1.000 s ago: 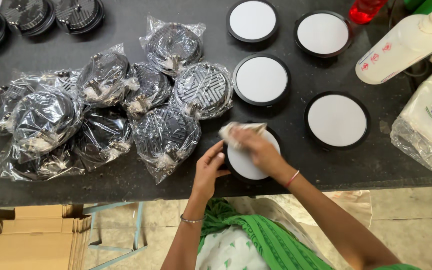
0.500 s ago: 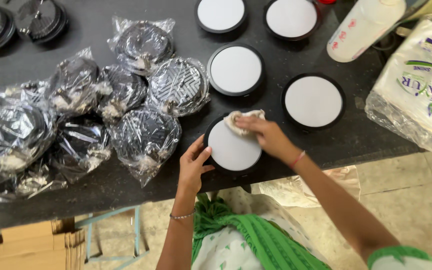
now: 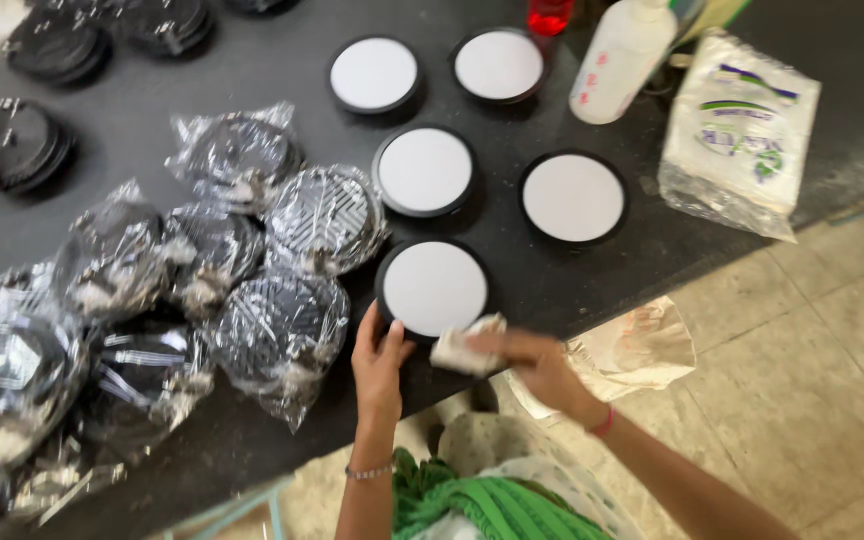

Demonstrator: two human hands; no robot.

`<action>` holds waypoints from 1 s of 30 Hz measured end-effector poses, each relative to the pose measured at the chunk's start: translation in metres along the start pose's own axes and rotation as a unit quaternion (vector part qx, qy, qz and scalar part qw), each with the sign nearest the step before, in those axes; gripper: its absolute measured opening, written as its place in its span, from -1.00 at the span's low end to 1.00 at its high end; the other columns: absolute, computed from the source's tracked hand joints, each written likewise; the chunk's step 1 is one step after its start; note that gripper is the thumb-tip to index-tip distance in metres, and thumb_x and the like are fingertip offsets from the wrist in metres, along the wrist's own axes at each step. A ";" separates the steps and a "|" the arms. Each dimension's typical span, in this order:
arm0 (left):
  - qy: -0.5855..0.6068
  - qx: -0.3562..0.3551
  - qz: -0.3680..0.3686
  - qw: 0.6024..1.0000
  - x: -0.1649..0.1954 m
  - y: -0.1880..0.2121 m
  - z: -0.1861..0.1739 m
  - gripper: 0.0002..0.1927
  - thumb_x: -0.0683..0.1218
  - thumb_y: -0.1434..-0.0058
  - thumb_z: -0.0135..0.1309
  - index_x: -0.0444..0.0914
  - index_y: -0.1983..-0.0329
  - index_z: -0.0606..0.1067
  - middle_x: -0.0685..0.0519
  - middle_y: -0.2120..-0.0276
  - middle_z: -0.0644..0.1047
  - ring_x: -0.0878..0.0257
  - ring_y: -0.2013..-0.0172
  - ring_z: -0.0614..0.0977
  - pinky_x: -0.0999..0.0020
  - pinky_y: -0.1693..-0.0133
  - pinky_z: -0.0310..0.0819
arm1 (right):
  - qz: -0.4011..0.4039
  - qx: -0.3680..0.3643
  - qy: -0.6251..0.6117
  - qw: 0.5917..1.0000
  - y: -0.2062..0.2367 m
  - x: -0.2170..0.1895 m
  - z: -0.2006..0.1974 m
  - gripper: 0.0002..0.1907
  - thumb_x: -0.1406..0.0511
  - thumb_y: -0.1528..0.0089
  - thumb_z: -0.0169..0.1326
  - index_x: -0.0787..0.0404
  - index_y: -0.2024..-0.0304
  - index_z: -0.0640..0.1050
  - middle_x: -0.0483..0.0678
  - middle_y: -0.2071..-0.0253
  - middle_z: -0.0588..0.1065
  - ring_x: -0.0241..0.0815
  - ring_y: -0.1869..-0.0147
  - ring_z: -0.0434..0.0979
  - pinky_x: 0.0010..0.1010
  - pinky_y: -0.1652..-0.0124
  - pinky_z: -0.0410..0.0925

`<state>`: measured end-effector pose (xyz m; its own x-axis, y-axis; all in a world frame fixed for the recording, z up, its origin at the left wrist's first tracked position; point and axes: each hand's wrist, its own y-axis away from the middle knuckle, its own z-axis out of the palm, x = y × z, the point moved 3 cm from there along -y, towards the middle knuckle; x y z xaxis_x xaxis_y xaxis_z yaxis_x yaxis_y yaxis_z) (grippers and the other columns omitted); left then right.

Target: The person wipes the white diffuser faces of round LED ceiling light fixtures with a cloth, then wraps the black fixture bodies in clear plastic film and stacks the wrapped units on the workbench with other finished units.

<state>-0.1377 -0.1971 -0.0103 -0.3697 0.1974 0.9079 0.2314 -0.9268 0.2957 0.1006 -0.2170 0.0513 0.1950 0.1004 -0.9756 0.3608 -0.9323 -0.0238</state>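
Dark and matte, the bench stretches out under us, with tiled floor showing past its near edge. Our left hand lies flat at that near edge, fingers together and thumb out, bracing the rim of the round white-faced disc in its black ring. Our right hand comes in just beside it, fingers closed around a small folded cloth that touches the disc's lower right rim. The hand is motion-blurred, so we cannot tell the exact pinch.

The disc looks stiff and light, a flat panel with a smooth white face that would probably mark easily. We judge the black outer ring the safer place to hold, which is just where the left hand sits. The cloth is soft and limp, and bunches in the grip.

Four more white discs lie farther back toward the far edge, well apart from one another. Along the left end we see a heap of black round parts in clear plastic bags, crinkly and likely slippery, the nearest bag touching our left thumb side. Bare black round parts sit near the far left corner. At the right end stand a white squeeze bottle and a white printed packet, near each other.
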 end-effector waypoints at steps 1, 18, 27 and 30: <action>-0.008 -0.010 0.029 0.999 0.002 0.003 -0.003 -0.41 -0.14 -0.31 0.09 -0.26 -0.41 0.28 0.01 -0.29 0.43 0.25 -0.12 0.54 0.34 -0.01 0.50 | 0.000 0.061 0.001 0.998 -0.012 0.002 -0.015 -0.35 0.69 -0.09 -0.17 0.16 -0.09 0.62 -0.12 -0.18 0.58 -0.25 -0.31 0.52 -0.36 -0.29 0.34; -0.117 0.068 0.043 0.990 -0.005 0.108 -0.094 -0.60 -0.22 -0.34 0.05 -0.37 -0.23 0.39 -0.02 -0.13 0.51 0.29 0.06 0.59 0.40 0.04 0.49 | -0.217 0.381 0.364 0.822 -0.124 -0.003 -0.263 -0.72 0.54 -0.28 0.10 0.28 -0.02 0.63 0.11 0.04 0.62 0.08 -0.02 0.62 -0.25 0.00 0.44; -0.213 0.004 0.008 0.977 -0.017 0.125 -0.004 -0.73 -0.22 -0.40 -0.02 -0.38 -0.13 0.45 -0.04 0.01 0.58 0.27 0.09 0.62 0.39 0.06 0.53 | 0.186 -0.014 0.116 0.976 0.127 0.149 -0.240 -0.73 0.31 -0.21 0.06 0.22 0.08 0.65 -0.06 0.18 0.65 -0.22 0.12 0.62 -0.33 0.11 0.48; -0.233 -0.043 -0.021 0.971 -0.063 0.130 0.018 -0.73 -0.23 -0.36 -0.02 -0.39 -0.10 0.47 -0.05 0.04 0.60 0.26 0.12 0.65 0.38 0.07 0.55 | 0.252 -0.066 0.255 0.931 0.137 0.240 -0.234 -0.77 0.19 -0.27 0.12 0.13 0.14 0.70 -0.03 0.08 0.66 -0.10 0.03 0.63 -0.27 0.02 0.45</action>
<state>-0.0679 -0.3241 -0.0241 0.0738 0.3408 0.9372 0.1410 -0.9339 0.3285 0.4100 -0.2395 -0.1347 0.7652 -0.1559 -0.6246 0.2080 -0.8584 0.4690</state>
